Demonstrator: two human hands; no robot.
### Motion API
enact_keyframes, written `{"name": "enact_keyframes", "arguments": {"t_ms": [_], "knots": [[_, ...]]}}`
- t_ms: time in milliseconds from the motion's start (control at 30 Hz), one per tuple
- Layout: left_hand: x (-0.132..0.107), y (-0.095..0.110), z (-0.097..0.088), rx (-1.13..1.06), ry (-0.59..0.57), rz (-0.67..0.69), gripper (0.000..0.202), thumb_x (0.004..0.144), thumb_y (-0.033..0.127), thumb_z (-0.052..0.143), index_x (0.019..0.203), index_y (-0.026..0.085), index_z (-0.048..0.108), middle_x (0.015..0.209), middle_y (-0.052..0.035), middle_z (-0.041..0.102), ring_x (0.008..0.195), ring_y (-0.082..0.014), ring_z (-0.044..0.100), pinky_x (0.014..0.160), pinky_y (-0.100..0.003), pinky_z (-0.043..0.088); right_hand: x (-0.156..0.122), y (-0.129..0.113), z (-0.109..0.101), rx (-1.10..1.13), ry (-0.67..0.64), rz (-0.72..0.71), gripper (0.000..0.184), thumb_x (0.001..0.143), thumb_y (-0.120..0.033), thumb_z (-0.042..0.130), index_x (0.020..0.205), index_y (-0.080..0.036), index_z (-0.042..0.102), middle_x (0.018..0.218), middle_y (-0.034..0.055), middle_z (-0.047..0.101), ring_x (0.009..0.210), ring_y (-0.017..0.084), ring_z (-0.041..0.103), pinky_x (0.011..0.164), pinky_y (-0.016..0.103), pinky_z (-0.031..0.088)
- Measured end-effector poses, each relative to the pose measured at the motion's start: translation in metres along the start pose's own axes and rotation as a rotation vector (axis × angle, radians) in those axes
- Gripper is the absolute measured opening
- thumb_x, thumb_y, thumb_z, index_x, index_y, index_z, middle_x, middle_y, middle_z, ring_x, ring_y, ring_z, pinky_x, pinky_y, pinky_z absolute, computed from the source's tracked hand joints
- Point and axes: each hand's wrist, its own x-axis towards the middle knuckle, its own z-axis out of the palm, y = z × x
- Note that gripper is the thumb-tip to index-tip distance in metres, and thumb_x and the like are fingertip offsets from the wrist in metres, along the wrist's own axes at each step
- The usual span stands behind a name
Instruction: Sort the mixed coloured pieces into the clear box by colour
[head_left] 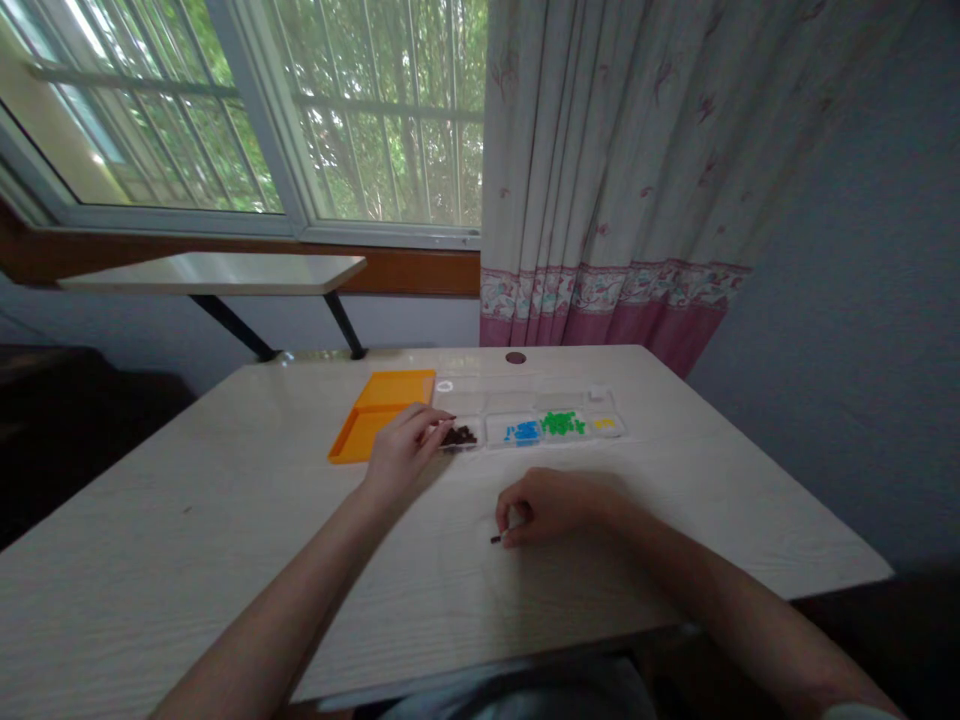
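Note:
My right hand (546,503) is low over the middle of the table, thumb and forefinger pinching a tiny dark brown piece (495,540). To the left and farther back, my left hand (401,450) reaches to the near-left compartment of a clear plastic organizer box (484,447). Its fingers are pinched, with a dark speck at the tips that looks like another small brown piece (453,417). Below those fingertips lies a heap of dark brown pieces (463,436), partly covered by the hand. Blue pieces (523,432), green pieces (562,424) and yellow pieces (604,423) fill compartments to the right.
An open orange case (394,385) lies behind and left of my left hand. The box's clear lid (510,398) extends toward the back. A raised shelf (217,270) stands at the back left, below a barred window. A curtain (600,200) hangs behind the table (420,590).

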Motion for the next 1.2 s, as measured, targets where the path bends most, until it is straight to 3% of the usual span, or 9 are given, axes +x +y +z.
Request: {"name": "enact_keyframes", "arguments": {"t_ms": [167, 367, 633, 733, 867, 1000, 1200], "knots": [[-0.001, -0.015, 0.009, 0.215, -0.051, -0.156, 0.020, 0.081, 0.033, 0.048, 0.084, 0.020, 0.063, 0.088, -0.0036, 0.062, 0.076, -0.0166, 0.058, 0.062, -0.024, 0.041, 0.001, 0.004, 0.001, 0.094, 0.019, -0.040, 0.018, 0.070, -0.031, 0.064, 0.083, -0.017, 0.066, 0.052, -0.0072, 0.049, 0.047, 0.004, 0.043, 0.049, 0.014, 0.032], [-0.001, -0.018, 0.009, 0.300, -0.068, -0.209, 0.021, 0.082, 0.030, 0.046, 0.089, 0.019, 0.062, 0.089, -0.0046, 0.061, 0.078, -0.0184, 0.059, 0.064, -0.025, 0.041, 0.004, 0.010, 0.003, 0.262, 0.064, -0.011, 0.021, 0.070, -0.033, 0.065, 0.081, -0.015, 0.065, 0.051, -0.0069, 0.049, 0.046, 0.004, 0.039, 0.045, 0.013, 0.030], [-0.004, -0.004, 0.011, 0.199, -0.138, -0.111, 0.019, 0.081, 0.029, 0.046, 0.086, 0.020, 0.063, 0.086, -0.0039, 0.060, 0.071, -0.0151, 0.057, 0.061, -0.024, 0.041, 0.007, 0.021, 0.005, 0.206, 0.133, 0.001, 0.022, 0.067, -0.034, 0.067, 0.078, -0.016, 0.067, 0.052, -0.0062, 0.049, 0.046, 0.004, 0.039, 0.046, 0.014, 0.030], [-0.006, 0.002, 0.012, 0.066, -0.232, 0.007, 0.018, 0.080, 0.025, 0.047, 0.086, 0.020, 0.063, 0.084, -0.0036, 0.060, 0.070, -0.0133, 0.056, 0.061, -0.022, 0.041, 0.008, 0.022, 0.005, 0.204, 0.179, 0.000, 0.021, 0.069, -0.034, 0.065, 0.079, -0.016, 0.068, 0.054, -0.0056, 0.050, 0.048, 0.004, 0.039, 0.047, 0.015, 0.030], [-0.010, 0.015, 0.017, -0.116, -0.342, 0.155, 0.016, 0.080, 0.021, 0.047, 0.084, 0.019, 0.062, 0.077, -0.0031, 0.060, 0.071, -0.0121, 0.054, 0.062, -0.021, 0.041, 0.015, 0.026, 0.007, 0.363, 0.297, 0.114, 0.026, 0.072, -0.038, 0.060, 0.075, -0.014, 0.066, 0.050, -0.0058, 0.044, 0.046, 0.005, 0.033, 0.044, 0.017, 0.026], [-0.014, 0.032, 0.022, -0.228, -0.336, 0.181, 0.015, 0.080, 0.024, 0.049, 0.081, 0.017, 0.062, 0.071, -0.0026, 0.058, 0.064, -0.0104, 0.051, 0.058, -0.020, 0.039, 0.024, 0.037, 0.011, 0.509, 0.460, 0.174, 0.037, 0.069, -0.050, 0.059, 0.067, -0.013, 0.062, 0.047, -0.0067, 0.035, 0.046, 0.006, 0.030, 0.044, 0.018, 0.022], [-0.017, 0.043, 0.023, -0.246, -0.287, 0.161, 0.015, 0.081, 0.028, 0.051, 0.078, 0.017, 0.060, 0.070, -0.0024, 0.058, 0.061, -0.0101, 0.049, 0.057, -0.020, 0.039, 0.030, 0.039, 0.018, 0.573, 0.557, 0.166, 0.043, 0.066, -0.058, 0.057, 0.062, -0.015, 0.056, 0.051, -0.0046, 0.039, 0.050, 0.008, 0.035, 0.046, 0.020, 0.026]]}}
